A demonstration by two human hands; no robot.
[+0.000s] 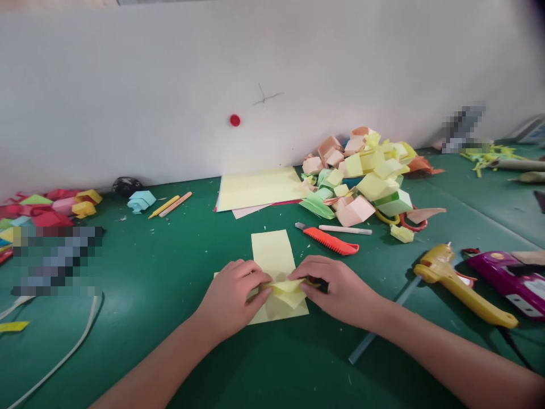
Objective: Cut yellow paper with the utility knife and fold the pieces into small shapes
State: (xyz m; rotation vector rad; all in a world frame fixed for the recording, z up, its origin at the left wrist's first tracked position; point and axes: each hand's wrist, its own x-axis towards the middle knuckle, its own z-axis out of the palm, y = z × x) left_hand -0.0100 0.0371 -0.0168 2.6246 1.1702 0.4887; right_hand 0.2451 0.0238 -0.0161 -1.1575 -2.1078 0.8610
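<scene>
Folding seems under way: left hand (238,288) and right hand (334,287) pinch yellow paper (288,291) over flat sheets (272,249); the next crease probably calls for even thumb pressure.

the table (179,250) has a green top. in its middle lie pale yellow sheets (272,244). behind them is a stack of paper (259,187), and right of this stack, a big pile of folded paper (372,170). an orange knife (330,239) lies near a pale pen (344,230). farther right are a yellow glue gun (466,288) and a purple tool (506,281). on the left lie two thin sticks (165,206) and a white cable (87,334).
</scene>
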